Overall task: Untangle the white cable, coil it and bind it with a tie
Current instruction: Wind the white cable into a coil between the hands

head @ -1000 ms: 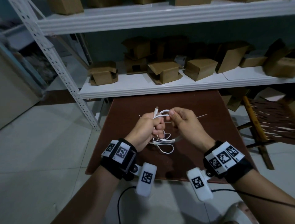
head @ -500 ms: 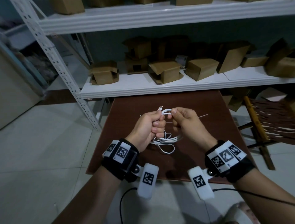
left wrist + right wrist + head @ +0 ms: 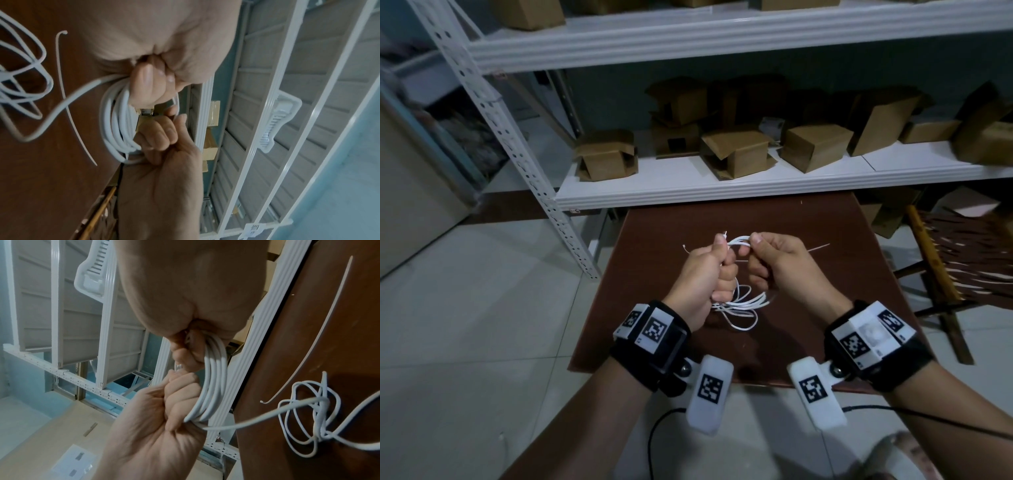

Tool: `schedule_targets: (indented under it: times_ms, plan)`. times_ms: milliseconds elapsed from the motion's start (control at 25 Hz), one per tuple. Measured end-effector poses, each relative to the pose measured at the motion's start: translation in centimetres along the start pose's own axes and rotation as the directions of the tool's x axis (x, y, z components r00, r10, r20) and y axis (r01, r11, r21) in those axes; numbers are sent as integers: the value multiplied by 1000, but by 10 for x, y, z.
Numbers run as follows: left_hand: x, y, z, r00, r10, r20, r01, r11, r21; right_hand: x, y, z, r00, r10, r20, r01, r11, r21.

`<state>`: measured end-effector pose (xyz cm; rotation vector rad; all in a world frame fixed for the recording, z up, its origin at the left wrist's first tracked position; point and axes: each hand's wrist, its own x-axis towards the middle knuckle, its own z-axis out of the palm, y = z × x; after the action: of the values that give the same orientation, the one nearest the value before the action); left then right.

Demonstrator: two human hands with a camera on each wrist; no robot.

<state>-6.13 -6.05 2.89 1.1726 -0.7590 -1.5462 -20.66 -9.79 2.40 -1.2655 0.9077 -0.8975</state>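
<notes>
Over the brown table (image 3: 825,325), both hands hold one small coil of white cable (image 3: 739,241). My left hand (image 3: 705,274) grips its left side in a fist, and the connector tip sticks up by the thumb. On the right side my right hand (image 3: 780,263) pinches the loops. The left wrist view has several loops of the coil (image 3: 115,123) running between the two fists. From the coil (image 3: 213,379) a strand runs down to a loose tangle (image 3: 739,306) (image 3: 308,418) on the table. A thin white tie (image 3: 818,247) (image 3: 68,100) (image 3: 320,337) lies flat on the table under the hands.
A white metal shelf (image 3: 722,192) with several cardboard boxes (image 3: 815,145) stands just behind the table. At the right is a wooden woven chair (image 3: 962,260). Pale tiled floor (image 3: 465,325) lies to the left. A black wire (image 3: 654,442) hangs below my wrists.
Both hands keep their hold on the coil and have drifted slightly farther over the table. The loose tangle beneath them has shifted a little.
</notes>
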Motion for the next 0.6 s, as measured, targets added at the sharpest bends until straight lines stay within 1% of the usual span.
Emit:
schedule_targets:
  times_ms: [80,160,240,320,400,480,520,560,600]
  plan:
    - [1,0,3,999,39,-23,-42,986,-160,-3,-3,2,1000,7,-7,-6,993,117]
    - [2,-1,5,993,93,-72,-110,954,-279,-6,-4,7,1000,-9,5,7,964,266]
    - [5,2,2,984,142,-106,-172,911,-376,-7,2,11,1000,-16,6,13,941,339]
    - [8,7,-4,975,174,-139,-219,870,-442,-6,10,15,1000,-1,9,-2,955,297]
    - [9,12,-9,963,206,-176,-266,845,-464,-5,14,18,1000,-7,-9,8,986,167]
    - [9,14,-12,950,237,-203,-306,830,-467,-4,16,18,997,-30,-72,34,998,47]
    - [9,14,-13,945,247,-215,-322,821,-472,-2,18,16,994,-16,-106,21,999,41]
    - [9,15,-14,939,256,-228,-337,813,-474,0,19,15,991,39,-131,-28,996,84]
    - [9,14,-14,934,262,-242,-349,810,-472,2,20,14,981,141,-132,-119,981,155]
